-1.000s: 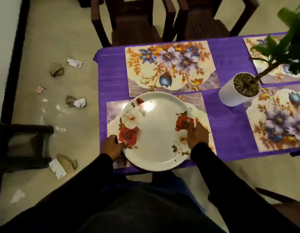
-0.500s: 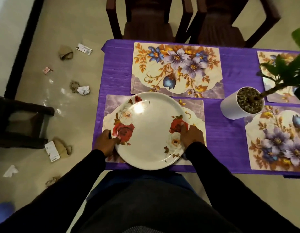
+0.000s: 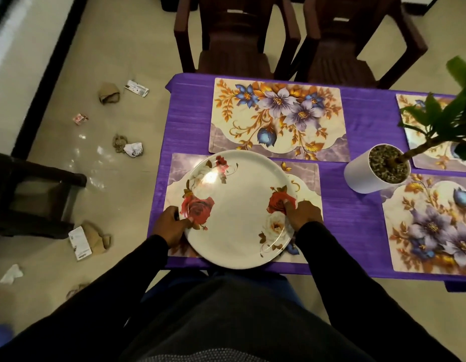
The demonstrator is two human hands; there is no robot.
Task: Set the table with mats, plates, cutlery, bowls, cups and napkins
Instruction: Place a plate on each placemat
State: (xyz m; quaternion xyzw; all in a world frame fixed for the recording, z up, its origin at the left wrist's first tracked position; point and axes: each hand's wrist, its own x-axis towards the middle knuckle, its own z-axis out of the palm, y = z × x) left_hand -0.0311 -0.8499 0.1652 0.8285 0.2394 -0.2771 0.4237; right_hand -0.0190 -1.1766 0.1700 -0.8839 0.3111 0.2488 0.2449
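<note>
Plate step: both hands grip the plate (image 3: 239, 207), left hand (image 3: 171, 224) and right hand (image 3: 303, 218) curled on opposite rims. It sits over the mat (image 3: 308, 184) at the table's near-left corner, overhanging the near edge. Next, I'd guess: center it, release.

Both hands, left (image 3: 171, 226); right (image 3: 305, 216); hold plate (image 3: 239, 218) over mat (image 3: 307, 178).

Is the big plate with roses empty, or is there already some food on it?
Empty. The plate shows only its printed roses and a light reflection; the left hand and right hand grip its rim.
</note>
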